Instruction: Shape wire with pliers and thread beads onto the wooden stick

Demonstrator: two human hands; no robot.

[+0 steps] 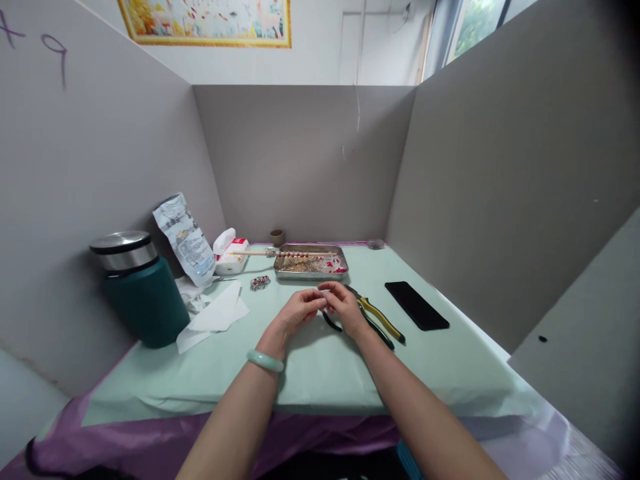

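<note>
My left hand [301, 309], with a pale green bangle [265, 361] at the wrist, is closed in a pinch just above the table. Its fingertips meet those of my right hand [344, 308], which is pinched as well. Whatever lies between the fingers is too small and hidden to name. Pliers with yellow-and-black handles [383, 319] lie beside my right hand, their jaws partly covered by it. A dark curved handle [331, 323] shows under my hands. Beyond them stands a metal tray [311, 276] of red and gold beads, with a beaded wooden stick [255, 253] across it.
A small pile of red and silver beadwork [260, 283] lies left of the tray. Further left are white paper sheets [217, 315], a tissue pack [231, 257], a foil pouch [187, 237] and a green flask [143, 297]. A black phone [417, 305] lies right. Grey partitions [305, 160] enclose the table.
</note>
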